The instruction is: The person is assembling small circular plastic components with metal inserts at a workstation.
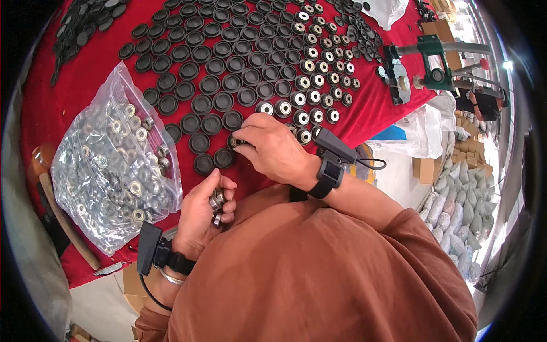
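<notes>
"Bearings [217, 200]: held where?"

"In the left hand [199, 211], by the near edge of the red-clothed table [373, 97]. Half closed, curled around a small handful; cannot tell the exact count."

"And in the right hand [273, 145]?"

"Just one, pinched between thumb and fingertips, also toward the near edge. Held in or just over one of the black cups [222, 158]; cannot tell whether fully seated."

"Arranged how, those cups?"

"In close rows running from near edge to far edge, round and open side up. Topped with shiny bearings in the columns toward the right edge."

"Toward the left edge?"

"More bearings, loose inside a clear zip bag [94, 199]. Just beside it, nearer the left edge, a wooden handle [67, 222]. At the far left corner, a heap of dark discs [82, 39]."

"Toward the right corner?"

"A green metal device [433, 62] with long grey bars reaching past the edge. Between it and the far edge, a scatter of smaller black parts [364, 37]."

"On the wrists?"

"Dark strapped devices [330, 174], one on each."
</notes>
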Available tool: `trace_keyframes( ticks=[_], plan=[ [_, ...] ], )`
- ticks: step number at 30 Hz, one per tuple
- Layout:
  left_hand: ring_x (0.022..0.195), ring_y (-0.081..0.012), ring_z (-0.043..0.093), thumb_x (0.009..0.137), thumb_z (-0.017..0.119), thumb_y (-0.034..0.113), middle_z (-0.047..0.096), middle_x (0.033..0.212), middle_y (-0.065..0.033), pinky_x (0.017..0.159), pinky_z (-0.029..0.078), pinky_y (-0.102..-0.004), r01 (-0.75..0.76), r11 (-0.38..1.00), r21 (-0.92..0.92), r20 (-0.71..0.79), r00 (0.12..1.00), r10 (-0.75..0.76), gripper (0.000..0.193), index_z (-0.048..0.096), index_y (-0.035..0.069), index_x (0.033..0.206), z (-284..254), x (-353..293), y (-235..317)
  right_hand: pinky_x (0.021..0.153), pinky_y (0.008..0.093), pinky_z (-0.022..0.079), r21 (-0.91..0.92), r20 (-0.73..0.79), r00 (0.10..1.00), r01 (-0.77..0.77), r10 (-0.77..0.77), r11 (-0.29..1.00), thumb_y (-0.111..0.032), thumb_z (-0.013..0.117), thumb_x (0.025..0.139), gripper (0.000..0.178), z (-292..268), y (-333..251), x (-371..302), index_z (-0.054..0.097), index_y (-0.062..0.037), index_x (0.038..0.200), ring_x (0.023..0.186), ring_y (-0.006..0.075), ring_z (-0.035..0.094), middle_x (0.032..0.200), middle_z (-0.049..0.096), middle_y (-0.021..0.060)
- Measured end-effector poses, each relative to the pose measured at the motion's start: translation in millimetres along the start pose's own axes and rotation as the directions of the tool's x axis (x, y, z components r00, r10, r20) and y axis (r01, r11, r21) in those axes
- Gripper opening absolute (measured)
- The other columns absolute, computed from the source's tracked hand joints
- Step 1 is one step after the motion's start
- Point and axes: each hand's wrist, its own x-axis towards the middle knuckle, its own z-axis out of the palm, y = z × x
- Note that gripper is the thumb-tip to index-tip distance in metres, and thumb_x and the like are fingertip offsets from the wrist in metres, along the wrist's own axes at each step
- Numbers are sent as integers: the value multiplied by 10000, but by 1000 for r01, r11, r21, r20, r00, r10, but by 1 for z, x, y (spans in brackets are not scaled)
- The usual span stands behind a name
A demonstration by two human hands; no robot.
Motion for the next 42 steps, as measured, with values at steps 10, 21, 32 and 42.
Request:
trace_keyframes(
  ticks=[10, 21, 32, 42],
  plan=[
    [497, -110, 422, 941, 397, 417, 504, 661, -28, 379, 300, -212, -7, 997, -80, -12, 1000, 6, 395, 541, 67, 828, 0, 9, -3, 644, 334, 478, 32, 9, 999, 42, -42, 999, -125, 689, 715, 160, -11, -20, 3, 653, -44, 847, 735, 251, 561, 803, 567, 87],
    [481, -101, 487, 932, 386, 468, 549, 673, 1, 366, 310, -222, -17, 1000, -11, -186, 982, 14, 380, 556, 135, 870, 8, 8, -8, 716, 389, 466, 419, 253, 967, -76, -36, 905, -137, 636, 717, 163, -1, -57, -16, 611, -8, 814, 807, 310, 569, 804, 583, 137],
    [487, -118, 400, 943, 407, 396, 463, 644, -22, 395, 300, -225, -20, 995, -94, -188, 982, 2, 396, 525, 41, 814, -10, 1, -9, 704, 399, 457, 138, 9, 999, 35, -36, 990, -61, 627, 705, 89, 16, -23, -4, 560, -15, 741, 776, 321, 541, 761, 544, 137],
    [478, -112, 395, 932, 332, 510, 457, 613, -4, 377, 290, -220, -18, 997, -72, -122, 992, 9, 504, 540, 63, 826, -5, 0, -6, 691, 354, 459, -100, 97, 987, 135, -125, 986, -95, 566, 696, 73, 16, -27, 6, 590, -32, 667, 775, 275, 526, 765, 514, 97]
  ],
)
